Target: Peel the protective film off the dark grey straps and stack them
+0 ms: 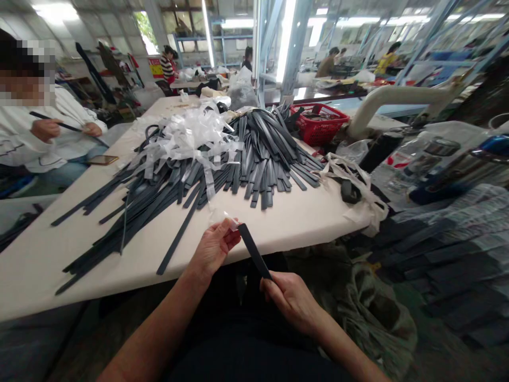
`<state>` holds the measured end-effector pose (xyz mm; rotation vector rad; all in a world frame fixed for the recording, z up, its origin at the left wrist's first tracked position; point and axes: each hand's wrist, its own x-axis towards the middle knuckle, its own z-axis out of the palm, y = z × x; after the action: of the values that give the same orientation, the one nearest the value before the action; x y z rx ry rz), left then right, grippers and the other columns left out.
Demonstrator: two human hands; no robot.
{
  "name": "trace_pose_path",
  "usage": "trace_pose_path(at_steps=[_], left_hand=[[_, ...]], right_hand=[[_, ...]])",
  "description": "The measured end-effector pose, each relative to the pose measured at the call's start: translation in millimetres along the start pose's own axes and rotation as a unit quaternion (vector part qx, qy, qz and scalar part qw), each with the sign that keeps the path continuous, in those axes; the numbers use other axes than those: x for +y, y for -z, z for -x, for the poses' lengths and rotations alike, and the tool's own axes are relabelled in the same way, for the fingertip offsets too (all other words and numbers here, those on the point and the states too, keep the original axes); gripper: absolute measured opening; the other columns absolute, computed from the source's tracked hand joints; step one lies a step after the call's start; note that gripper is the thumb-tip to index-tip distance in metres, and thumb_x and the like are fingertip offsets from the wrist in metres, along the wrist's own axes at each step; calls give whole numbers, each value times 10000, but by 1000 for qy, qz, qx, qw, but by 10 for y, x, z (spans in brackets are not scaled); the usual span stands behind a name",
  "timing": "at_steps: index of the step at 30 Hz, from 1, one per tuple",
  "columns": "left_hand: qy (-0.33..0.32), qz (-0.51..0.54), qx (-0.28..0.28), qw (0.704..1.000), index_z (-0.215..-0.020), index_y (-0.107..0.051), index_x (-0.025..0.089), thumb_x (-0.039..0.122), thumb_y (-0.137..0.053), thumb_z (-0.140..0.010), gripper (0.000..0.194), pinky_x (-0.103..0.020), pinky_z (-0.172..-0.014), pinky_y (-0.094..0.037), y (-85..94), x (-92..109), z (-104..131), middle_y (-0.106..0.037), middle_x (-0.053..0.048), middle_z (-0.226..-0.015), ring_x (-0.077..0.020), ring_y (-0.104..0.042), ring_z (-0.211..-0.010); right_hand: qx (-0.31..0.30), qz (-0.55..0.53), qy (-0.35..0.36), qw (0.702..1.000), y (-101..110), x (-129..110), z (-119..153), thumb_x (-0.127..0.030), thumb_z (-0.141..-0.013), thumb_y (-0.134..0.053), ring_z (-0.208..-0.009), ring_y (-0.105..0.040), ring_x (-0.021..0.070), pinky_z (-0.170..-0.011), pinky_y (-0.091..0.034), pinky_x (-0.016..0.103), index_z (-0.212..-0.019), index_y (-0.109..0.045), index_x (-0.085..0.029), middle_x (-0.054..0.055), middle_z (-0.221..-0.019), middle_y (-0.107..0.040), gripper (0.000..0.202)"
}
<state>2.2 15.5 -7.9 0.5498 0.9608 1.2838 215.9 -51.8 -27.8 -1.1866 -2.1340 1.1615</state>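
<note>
My right hand is closed around the lower part of a dark grey strap, which slants up and left in front of the table edge. At the strap's upper end, my left hand pinches a piece of clear plastic film. Whether the left fingers also touch the strap itself, I cannot tell. Beyond my hands lies a large heap of similar dark straps, with a tangle of translucent plastic strips on top of its left part.
The pale table spreads ahead. A red basket stands at the back right, near a beige pipe and a plastic bag. At left, a co-worker's hands hold a dark strap; a phone lies by that edge.
</note>
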Motion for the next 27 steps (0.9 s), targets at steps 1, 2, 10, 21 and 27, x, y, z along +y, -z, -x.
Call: trace_pose_path(at_steps=[1,2,10,21,27], left_hand=[[4,10,-4,1000,-800,-674,162,442,-878,-624,389,-229,-697,-563,-8,-5,9,-749,-11,-803,-134,-707,-741],[9,18,-9,1000,-796,-681,158,428,-888,-615,385,-227,-694,-563,-14,-10,19,-748,-10,-795,-132,-706,-734],[37,24,18,999,-795,-701,155,432,-902,-591,398,-221,-634,-549,29,-76,41,-745,-10,-759,-123,-690,-687],[71,-98,-61,991,-824,-755,125,457,-840,-673,374,-266,-732,-515,82,-455,291,-759,-70,-827,-156,-668,-742],[75,-112,-69,989,-870,-767,128,456,-771,-755,347,-259,-726,-480,83,-744,397,-752,-86,-839,-161,-645,-750]], right_hand=[[2,7,-3,1000,-6,7,-14,-307,-977,-354,-603,-527,129,-602,-358,219,-735,-540,-190,-7,-655,-562,327],[5,15,-4,1000,-10,14,-28,-310,-971,-359,-597,-523,128,-596,-350,219,-725,-527,-192,-7,-649,-555,320],[24,109,21,994,-149,149,-36,-296,-971,-386,-565,-451,120,-582,-273,245,-696,-479,-201,-10,-637,-505,306],[-107,-136,-76,982,-65,82,-44,-315,-985,-345,-445,-490,85,-450,-356,175,-809,-608,-166,-13,-632,-616,350],[-74,-170,-45,982,-11,386,289,-403,-953,-491,-695,-620,145,-660,-484,234,-993,-622,-166,34,-883,-666,274]])
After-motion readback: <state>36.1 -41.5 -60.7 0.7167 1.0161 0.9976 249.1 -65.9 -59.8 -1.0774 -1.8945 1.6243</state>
